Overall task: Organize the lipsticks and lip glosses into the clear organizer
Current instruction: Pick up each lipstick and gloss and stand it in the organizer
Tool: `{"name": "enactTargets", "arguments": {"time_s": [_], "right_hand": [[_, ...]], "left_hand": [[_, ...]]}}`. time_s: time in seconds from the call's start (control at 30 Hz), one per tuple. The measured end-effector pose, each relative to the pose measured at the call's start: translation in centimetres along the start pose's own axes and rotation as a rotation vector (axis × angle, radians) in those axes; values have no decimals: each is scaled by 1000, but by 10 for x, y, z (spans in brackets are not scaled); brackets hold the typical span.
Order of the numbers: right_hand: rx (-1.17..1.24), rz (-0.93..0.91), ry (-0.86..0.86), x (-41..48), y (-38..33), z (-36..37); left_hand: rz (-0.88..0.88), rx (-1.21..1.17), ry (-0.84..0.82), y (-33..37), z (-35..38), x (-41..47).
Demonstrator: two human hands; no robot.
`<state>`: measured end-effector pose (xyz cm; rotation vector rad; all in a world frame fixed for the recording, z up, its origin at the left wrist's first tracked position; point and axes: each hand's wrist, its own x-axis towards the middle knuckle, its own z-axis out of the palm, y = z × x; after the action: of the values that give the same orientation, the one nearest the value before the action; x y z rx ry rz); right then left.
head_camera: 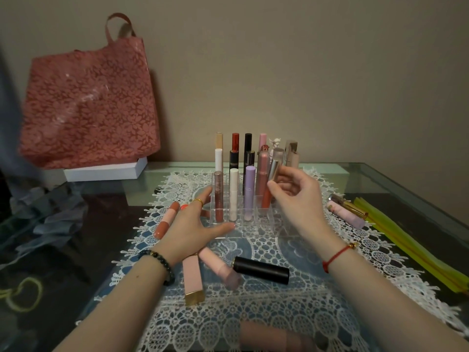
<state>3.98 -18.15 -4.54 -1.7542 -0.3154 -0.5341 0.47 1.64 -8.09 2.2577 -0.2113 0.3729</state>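
Lowering a silver-capped gloss into the clear organizer, with the other hand bracing the tray.

On the lace mat (253, 313) the clear organizer (264, 226) has its back rows and most of its third row filled, and its front cells empty. The left hand (189, 224) lies spread against the organizer's left side, thumb along its front edge. The right hand (297, 199) pinches the cap of the silver-capped gloss (266, 199), which tilts into a cell at the right of the third row. To seat it well, I would straighten the tube over its cell, lower it without knocking the pink tube beside it, and keep the tray braced. A black lipstick (262, 270), a square pink tube (192, 273) and a round pink tube (218, 266) lie in front of the organizer, and a coral gloss (166, 219) lies to its left, all waiting.
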Motion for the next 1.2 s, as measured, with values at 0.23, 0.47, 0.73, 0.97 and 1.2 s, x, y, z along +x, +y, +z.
{"name": "enactTargets", "arguments": {"time_s": [0.23, 0.47, 0.73, 0.97, 1.2], "right_hand": [[-10, -26, -35, -2, 5, 2], [-45, -34, -58, -3, 11, 4], [-58, -38, -75, -3, 13, 5], [-87, -57, -90, -5, 12, 4], [-117, -60, -88, -6, 14, 4]], "left_hand": [[-23, -2, -5, -2, 0, 1], [-33, -10, -2, -3, 1, 2], [-20, -1, 1, -3, 1, 1], [-31, 3, -2, -2, 2, 2], [-18, 11, 8, -2, 2, 2]]}}
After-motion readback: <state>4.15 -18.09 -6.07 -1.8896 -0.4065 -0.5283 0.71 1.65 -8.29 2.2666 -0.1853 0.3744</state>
